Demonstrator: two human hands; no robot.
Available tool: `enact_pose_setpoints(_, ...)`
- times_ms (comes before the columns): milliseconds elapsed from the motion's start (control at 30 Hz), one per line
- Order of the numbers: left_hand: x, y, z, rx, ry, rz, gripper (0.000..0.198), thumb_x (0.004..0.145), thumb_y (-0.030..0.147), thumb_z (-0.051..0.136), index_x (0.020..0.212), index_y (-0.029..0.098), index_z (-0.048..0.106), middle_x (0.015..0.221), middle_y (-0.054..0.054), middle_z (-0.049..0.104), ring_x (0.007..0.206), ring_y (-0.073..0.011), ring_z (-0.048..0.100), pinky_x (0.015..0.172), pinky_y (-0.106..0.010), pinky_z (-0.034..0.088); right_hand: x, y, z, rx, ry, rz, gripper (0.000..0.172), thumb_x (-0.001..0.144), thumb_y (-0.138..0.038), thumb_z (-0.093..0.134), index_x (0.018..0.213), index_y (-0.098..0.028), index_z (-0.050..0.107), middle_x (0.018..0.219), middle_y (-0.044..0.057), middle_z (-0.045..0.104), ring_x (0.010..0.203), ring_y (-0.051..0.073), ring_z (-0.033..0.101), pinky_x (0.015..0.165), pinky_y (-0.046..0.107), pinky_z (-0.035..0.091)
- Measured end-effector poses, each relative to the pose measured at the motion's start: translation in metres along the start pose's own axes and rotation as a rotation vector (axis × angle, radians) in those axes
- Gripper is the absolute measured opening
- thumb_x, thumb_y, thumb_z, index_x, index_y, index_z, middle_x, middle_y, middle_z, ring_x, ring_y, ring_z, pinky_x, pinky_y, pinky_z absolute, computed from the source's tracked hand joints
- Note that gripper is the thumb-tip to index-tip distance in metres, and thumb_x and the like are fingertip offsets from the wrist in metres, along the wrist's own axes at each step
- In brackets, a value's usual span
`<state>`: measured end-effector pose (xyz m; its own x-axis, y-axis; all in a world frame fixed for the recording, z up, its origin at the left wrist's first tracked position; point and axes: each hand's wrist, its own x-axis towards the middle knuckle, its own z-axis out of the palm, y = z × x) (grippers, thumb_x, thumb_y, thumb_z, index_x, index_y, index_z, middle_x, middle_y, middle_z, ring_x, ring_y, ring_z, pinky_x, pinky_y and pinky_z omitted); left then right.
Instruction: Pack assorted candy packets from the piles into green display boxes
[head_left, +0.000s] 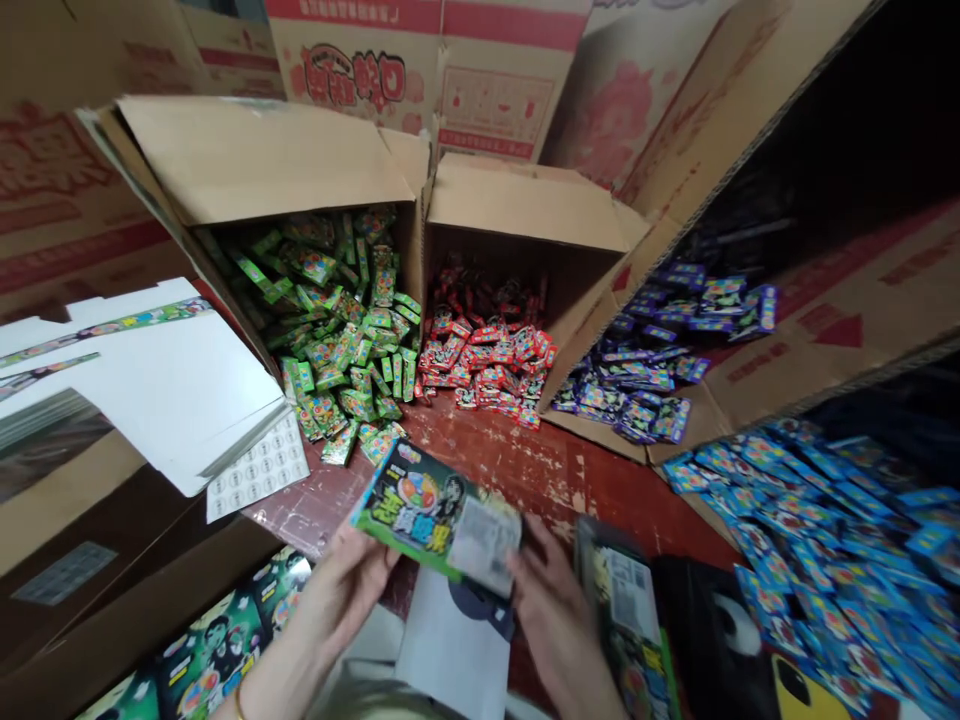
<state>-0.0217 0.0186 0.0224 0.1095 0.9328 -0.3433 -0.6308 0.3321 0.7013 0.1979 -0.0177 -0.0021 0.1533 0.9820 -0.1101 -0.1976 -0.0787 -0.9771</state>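
Both my hands hold a green printed display box above the worn red table. My left hand grips its left end with fingers curled under it. My right hand is closed on its right end, next to a grey label panel. A second similar box stands just right of my right hand. A white sheet lies below the held box.
Tipped cardboard boxes spill small packets onto the table: green, red, purple and blue. Flat white cartons and a sticker sheet lie at left. Printed green boxes sit at bottom left.
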Motion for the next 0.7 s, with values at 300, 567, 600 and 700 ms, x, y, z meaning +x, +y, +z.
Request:
enact_pose_setpoints(300, -0.023, -0.035, 0.01, 0.459, 0.108, 0.187, 0.062, 0.075, 0.041, 0.072, 0.129, 0.026, 0.045, 0.111, -0.007, 0.068, 0.103, -0.0236, 0.063, 0.088, -0.031, 0.05, -0.037, -0.005, 0.035, -0.15, 0.204, -0.232, 0.066, 0.077, -0.03, 0.072, 0.132, -0.03, 0.036, 0.115, 0.011, 0.066, 0.109, 0.027, 0.062, 0.096, 0.05, 0.048)
enact_pose_setpoints(567, -0.018, -0.045, 0.009, 0.646, -0.082, 0.217, 0.019, 0.08, 0.031, 0.068, 0.092, 0.025, 0.056, 0.095, -0.002, 0.063, 0.094, -0.0198, 0.06, 0.085, -0.027, 0.046, -0.034, 0.023, 0.046, -0.147, 0.266, -0.225, 0.041, 0.088, -0.023, 0.059, 0.125, -0.023, 0.043, 0.099, 0.009, 0.07, 0.097, 0.023, 0.067, 0.091, 0.044, 0.051)
enact_pose_setpoints(600, -0.015, -0.044, 0.01, 0.634, -0.108, 0.231, 0.019, 0.079, 0.029, 0.068, 0.09, 0.024, 0.054, 0.097, -0.002, 0.063, 0.095, -0.0198, 0.06, 0.086, -0.028, 0.046, -0.033, 0.021, 0.047, -0.139, 0.271, -0.229, 0.041, 0.088, -0.024, 0.059, 0.126, -0.024, 0.043, 0.102, 0.009, 0.069, 0.096, 0.022, 0.067, 0.09, 0.043, 0.051)
enact_pose_setpoints(700, -0.013, -0.042, 0.015, 0.587, -0.132, 0.257, 0.019, 0.081, 0.028, 0.067, 0.088, 0.024, 0.05, 0.096, -0.003, 0.064, 0.095, -0.0194, 0.061, 0.085, -0.029, 0.046, -0.029, 0.01, 0.048, -0.076, 0.282, -0.268, 0.05, 0.088, -0.024, 0.058, 0.132, -0.029, 0.036, 0.11, 0.008, 0.066, 0.091, 0.019, 0.067, 0.084, 0.038, 0.054)
